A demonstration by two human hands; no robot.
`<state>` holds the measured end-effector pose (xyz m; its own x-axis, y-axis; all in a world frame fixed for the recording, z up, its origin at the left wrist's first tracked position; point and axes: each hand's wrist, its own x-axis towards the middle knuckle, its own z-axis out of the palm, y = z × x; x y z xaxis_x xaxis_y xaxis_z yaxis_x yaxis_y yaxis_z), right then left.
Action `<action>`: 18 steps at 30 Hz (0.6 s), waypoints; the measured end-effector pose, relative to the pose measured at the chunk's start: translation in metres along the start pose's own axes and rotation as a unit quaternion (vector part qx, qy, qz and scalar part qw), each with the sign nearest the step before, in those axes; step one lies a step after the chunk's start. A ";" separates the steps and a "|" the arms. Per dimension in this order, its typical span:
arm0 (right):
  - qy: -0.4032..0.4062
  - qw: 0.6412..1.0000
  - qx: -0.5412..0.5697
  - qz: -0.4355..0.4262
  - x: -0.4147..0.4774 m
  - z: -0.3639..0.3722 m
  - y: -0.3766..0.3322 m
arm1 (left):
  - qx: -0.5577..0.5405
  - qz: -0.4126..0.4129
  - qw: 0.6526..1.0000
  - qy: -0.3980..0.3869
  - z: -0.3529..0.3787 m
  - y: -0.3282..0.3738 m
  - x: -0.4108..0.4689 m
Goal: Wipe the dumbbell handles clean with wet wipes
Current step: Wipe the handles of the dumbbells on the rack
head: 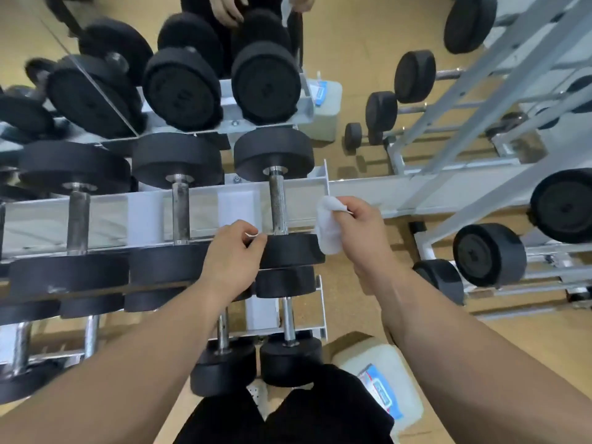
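A gym with a tan floor [358, 52] and a wall mirror [128, 14] lies behind a grey two-tier rack [144, 213] loaded with black dumbbells. At the right end of the upper tier, the left hand [232, 254] grips the near weight of the dumbbell [288, 251] to steady it. The right hand [358, 229] clutches a bunched white wipe [328, 225] just beside the steel handle [277, 203], not touching it. The likely slips: the dumbbell could roll on its rail if the steadying grip loosens, or the wipe could skim only the top of the handle and miss the underside. Counted: three dumbbells show handles on the upper tier, about four on the lower, with one wipe and one plastic jug [381, 389] on the floor.
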<state>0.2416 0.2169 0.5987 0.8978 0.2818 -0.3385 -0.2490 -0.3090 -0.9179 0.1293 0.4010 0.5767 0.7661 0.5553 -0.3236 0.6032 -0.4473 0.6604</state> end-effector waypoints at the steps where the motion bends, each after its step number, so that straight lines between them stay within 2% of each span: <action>1: -0.018 0.999 -0.027 -0.015 0.014 0.002 -0.002 | 0.000 -0.018 1.000 0.006 0.003 0.003 0.006; 6: -0.124 0.985 -0.102 -0.057 0.073 0.020 -0.006 | -0.030 -0.059 0.996 0.058 0.020 0.007 0.041; 11: -0.217 0.938 -0.219 -0.156 0.112 0.047 0.017 | -0.095 -0.094 0.987 0.093 0.050 0.003 0.056; 14: -0.205 0.917 -0.262 -0.221 0.128 0.062 0.030 | -0.101 -0.078 0.985 0.114 0.055 -0.002 0.054; 18: -0.162 0.926 -0.258 -0.226 0.139 0.069 0.038 | -0.121 -0.061 0.985 0.108 0.053 -0.002 0.050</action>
<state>0.3313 0.3073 0.5024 0.6918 0.7191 -0.0655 0.4059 -0.4623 -0.7884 0.1786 0.3926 0.5235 0.6110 0.7418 -0.2764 0.5968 -0.2021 0.7765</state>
